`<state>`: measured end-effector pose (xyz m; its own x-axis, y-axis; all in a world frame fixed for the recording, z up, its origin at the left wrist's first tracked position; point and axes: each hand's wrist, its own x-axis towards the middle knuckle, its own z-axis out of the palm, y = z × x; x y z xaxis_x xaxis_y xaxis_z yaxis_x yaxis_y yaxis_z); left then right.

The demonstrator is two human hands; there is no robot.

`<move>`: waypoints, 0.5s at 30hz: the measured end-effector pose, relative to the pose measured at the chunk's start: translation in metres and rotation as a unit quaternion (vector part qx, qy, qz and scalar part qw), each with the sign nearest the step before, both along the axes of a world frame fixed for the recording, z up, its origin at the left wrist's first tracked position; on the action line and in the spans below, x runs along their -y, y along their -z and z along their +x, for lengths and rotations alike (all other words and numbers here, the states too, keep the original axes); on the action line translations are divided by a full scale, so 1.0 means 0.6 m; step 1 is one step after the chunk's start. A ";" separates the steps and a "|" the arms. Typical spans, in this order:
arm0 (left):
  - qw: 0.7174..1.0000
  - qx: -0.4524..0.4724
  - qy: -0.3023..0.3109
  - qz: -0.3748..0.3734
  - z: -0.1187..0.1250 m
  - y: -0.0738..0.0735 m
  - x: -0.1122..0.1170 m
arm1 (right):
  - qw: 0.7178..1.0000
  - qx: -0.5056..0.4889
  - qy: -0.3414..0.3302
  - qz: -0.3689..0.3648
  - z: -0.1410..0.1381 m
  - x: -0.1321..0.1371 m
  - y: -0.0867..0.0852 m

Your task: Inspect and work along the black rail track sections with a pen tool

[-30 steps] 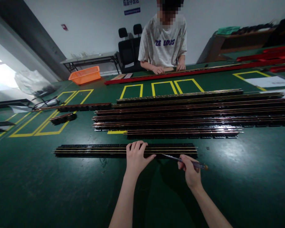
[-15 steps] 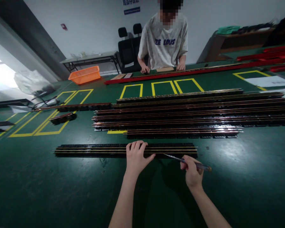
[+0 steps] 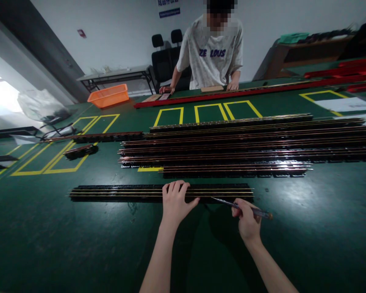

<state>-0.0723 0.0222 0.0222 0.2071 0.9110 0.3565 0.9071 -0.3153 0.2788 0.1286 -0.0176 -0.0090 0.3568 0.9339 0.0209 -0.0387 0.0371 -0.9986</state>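
Observation:
A long black rail with thin brass strips along its top lies crosswise on the green table in front of me. My left hand holds its middle, fingers bent over the far edge and the thumb stretched along the near side. My right hand is closed round the handle of a slim screwdriver. Its thin metal shaft points left, and the tip is by the near edge of the rail, just right of my left thumb. Whether the tip touches the rail I cannot tell.
Beyond the rail lies a stack of similar black rails with copper-coloured strips. A short black piece sits at left. Across the table are an orange basket, a long red bar and a person standing behind it.
The person across the table has moved one hand to the left, onto the flat pieces there. My hands, the rail and the screwdriver have hardly moved.

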 end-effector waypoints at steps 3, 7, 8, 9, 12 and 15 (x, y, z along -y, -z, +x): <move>1.000 0.001 0.001 0.001 0.001 0.001 0.000 | 1.000 -0.002 0.002 0.002 0.000 0.000 0.001; 1.000 -0.010 0.001 0.008 0.000 0.002 0.000 | 1.000 0.017 0.002 0.004 -0.001 0.000 -0.002; 1.000 -0.013 0.001 0.008 0.000 0.002 0.001 | 1.000 0.023 -0.001 0.006 -0.001 0.000 -0.003; 1.000 -0.016 0.001 0.007 0.000 0.002 0.001 | 1.000 0.028 -0.003 0.007 -0.001 0.000 -0.003; 1.000 -0.018 0.006 0.007 0.000 0.001 0.001 | 0.999 0.031 -0.001 0.009 0.000 0.000 -0.003; 1.000 -0.018 0.009 0.009 0.001 0.000 0.001 | 0.999 0.038 0.003 0.010 0.000 0.000 -0.002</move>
<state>-0.0714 0.0218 0.0225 0.2358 0.9008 0.3645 0.9111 -0.3355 0.2396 0.1284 -0.0178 -0.0077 0.3600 0.9306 0.0662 0.0373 0.0565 -0.9977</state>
